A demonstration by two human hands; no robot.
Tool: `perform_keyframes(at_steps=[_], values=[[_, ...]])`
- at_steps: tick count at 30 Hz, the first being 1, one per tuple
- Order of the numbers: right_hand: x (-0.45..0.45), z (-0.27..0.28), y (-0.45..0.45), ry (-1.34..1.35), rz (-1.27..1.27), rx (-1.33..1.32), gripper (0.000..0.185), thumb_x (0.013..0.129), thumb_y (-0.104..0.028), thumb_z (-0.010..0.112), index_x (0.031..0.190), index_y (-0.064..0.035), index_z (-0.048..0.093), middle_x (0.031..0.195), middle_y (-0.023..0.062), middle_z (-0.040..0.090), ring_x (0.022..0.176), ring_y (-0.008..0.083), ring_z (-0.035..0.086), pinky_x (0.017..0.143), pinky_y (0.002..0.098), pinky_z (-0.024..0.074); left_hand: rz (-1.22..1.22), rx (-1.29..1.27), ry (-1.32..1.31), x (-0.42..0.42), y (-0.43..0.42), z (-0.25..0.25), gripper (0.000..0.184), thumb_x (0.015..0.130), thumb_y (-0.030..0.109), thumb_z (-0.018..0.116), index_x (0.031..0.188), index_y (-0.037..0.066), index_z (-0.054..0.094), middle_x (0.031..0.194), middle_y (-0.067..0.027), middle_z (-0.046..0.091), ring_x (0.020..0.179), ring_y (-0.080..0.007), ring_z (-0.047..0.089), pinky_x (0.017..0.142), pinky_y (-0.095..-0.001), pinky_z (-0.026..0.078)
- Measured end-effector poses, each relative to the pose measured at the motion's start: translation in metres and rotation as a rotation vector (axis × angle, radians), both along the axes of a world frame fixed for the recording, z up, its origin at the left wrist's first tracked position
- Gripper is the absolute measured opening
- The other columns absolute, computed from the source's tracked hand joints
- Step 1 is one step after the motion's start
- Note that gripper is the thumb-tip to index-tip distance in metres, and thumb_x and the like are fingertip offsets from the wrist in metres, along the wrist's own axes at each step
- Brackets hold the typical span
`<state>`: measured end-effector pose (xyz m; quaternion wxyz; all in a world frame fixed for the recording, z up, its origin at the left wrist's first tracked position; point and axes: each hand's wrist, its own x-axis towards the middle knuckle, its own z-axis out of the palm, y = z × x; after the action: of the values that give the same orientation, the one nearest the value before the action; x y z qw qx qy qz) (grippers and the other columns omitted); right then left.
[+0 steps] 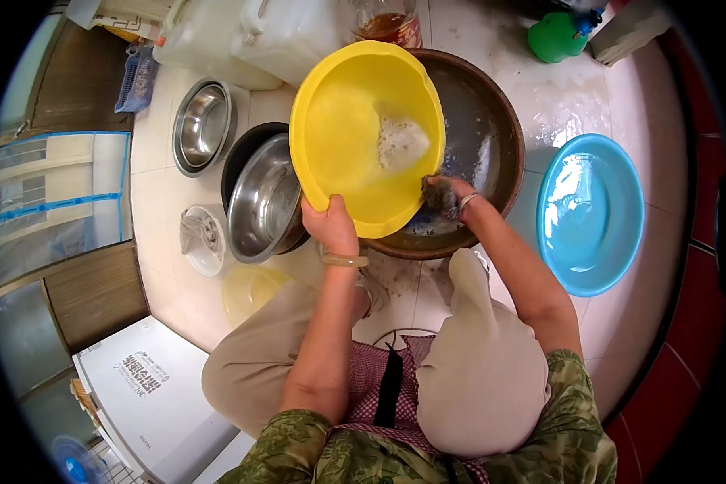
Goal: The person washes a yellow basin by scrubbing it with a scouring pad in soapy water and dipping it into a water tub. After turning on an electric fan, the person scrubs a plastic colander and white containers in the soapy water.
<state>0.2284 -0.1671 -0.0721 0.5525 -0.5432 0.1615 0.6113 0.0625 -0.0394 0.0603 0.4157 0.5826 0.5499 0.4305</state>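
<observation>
The left grip (pixel 331 225) clamps the round yellow plastic basin (pixel 339 137)'s rim; the right (pixel 452 196) closes around a dark fuzzy scrubber (pixel 439 196).

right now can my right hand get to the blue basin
Probably yes: the blue basin sits just to the right of the brown basin, with only open floor between them. The right hand holds a dark scrubber, though, so gripping the rim might mean putting that down.

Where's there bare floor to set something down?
Best bet: the wet floor between the green bottle and blue tub. A narrower strip separates the white bowl from the wooden cabinet. Left of the yellow basin, steel bowls crowd close.
</observation>
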Motion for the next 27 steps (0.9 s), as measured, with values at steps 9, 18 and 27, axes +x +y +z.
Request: perform_keyframes(at_steps=[9,18,27], values=[[0.029,0.054,-0.037,0.047,-0.117,0.121,0.023,0.075,-0.020,0.074,0.095,-0.0112,0.066,0.083,0.0017,0.067,0.067,0.0151,0.064,0.050,0.0315,0.0499,0.028,-0.070,0.139,0.008,-0.014,0.029,0.042,0.077,-0.008,0.055,0.119,-0.005,0.048,0.111,-0.0130,0.059,0.098,-0.0209,0.058,0.090,-0.0311,0.045],[0.036,0.077,-0.054,0.063,-0.292,0.261,0.028,0.078,-0.022,0.071,0.103,-0.0133,0.063,0.083,-0.0028,0.065,0.067,0.0110,0.062,0.050,0.0238,0.0457,-0.048,0.166,0.345,0.006,-0.031,0.017,0.060,0.078,0.010,0.069,0.130,-0.004,0.042,0.124,-0.0204,0.053,0.112,-0.0300,0.054,0.101,-0.0388,0.037],[0.043,0.167,-0.034,-0.077,-0.344,0.372,0.032,0.077,-0.009,0.071,0.106,-0.0053,0.060,0.091,0.0041,0.066,0.077,0.0162,0.065,0.069,0.0298,0.0545,-0.948,0.149,0.741,0.052,-0.076,0.043,0.062,0.080,0.019,0.068,0.135,0.007,0.043,0.097,-0.0236,0.063,0.092,-0.0427,0.060,0.077,-0.0474,0.047]])
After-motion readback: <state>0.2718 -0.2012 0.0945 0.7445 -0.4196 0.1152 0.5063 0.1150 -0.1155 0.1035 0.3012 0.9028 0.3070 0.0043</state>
